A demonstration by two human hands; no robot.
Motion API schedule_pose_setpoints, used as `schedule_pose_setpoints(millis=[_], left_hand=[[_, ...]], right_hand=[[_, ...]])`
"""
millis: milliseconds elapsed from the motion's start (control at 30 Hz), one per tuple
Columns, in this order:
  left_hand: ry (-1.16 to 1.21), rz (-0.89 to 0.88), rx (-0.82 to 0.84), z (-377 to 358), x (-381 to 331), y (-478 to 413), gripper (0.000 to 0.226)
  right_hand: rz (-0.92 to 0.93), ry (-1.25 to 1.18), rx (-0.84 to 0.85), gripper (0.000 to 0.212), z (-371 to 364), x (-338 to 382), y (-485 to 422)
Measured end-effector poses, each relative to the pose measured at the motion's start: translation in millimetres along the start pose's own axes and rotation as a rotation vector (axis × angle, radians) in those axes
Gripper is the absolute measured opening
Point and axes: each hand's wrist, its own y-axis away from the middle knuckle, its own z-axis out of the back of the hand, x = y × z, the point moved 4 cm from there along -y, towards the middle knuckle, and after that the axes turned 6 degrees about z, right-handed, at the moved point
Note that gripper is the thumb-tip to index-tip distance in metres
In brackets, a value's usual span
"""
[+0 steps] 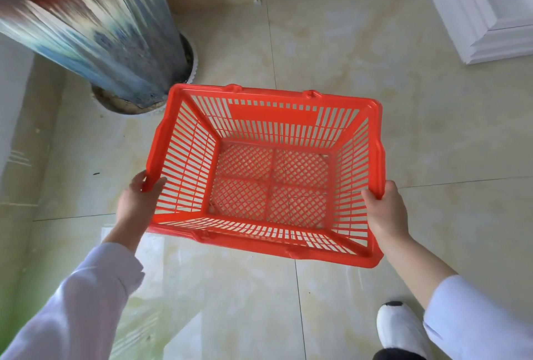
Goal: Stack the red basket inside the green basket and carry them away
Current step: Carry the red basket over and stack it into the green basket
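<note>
An empty red plastic basket (277, 117) with slatted walls and a mesh bottom hangs in the air above the floor, in the middle of the head view. My left hand (138, 204) grips its left rim. My right hand (385, 209) grips its right rim. The basket is held roughly level, open side up, with the tiles showing through its mesh. No green basket is in view; only a faint green tint shows on the glossy floor at the lower left.
A tall blue and red patterned vase (95, 28) stands on a round base at the upper left, just beyond the basket. White moulded trim (476, 13) runs along the upper right. My foot in a white slipper (401, 328) is at the bottom right on the beige tiled floor (432, 129).
</note>
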Motion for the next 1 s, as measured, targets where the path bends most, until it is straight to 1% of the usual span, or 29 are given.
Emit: schedule_pose_setpoints(millis=[67,200,367,567,733,833,900,1000], left_hand=[[-0.022,-0.037,-0.026,0,-5,-8,0.047],[0.02,0.009,-0.061,3,4,-6,0.046],[0.028,0.069,-0.033,22,31,31,0.04],[0.068,0.111,-0.031,81,57,114,0.017],[0.146,0.202,-0.056,136,78,191,0.02],[0.171,0.264,-0.124,170,90,236,0.019],[0.198,0.274,-0.162,193,97,268,0.019],[0.225,0.371,-0.239,222,126,317,0.023]], right_hand=[[0.009,-0.054,-0.015,0.022,-4,-2,1],[-0.001,-0.094,-0.039,0.02,1,3,13],[0.022,-0.071,-0.036,0.018,29,10,43],[0.097,0.007,0.007,0.018,80,44,96],[0.17,0.049,0.056,0.015,132,81,135],[0.216,0.071,0.104,0.013,156,100,157],[0.272,0.058,0.157,0.013,167,117,170],[0.33,0.055,0.222,0.01,180,135,192]])
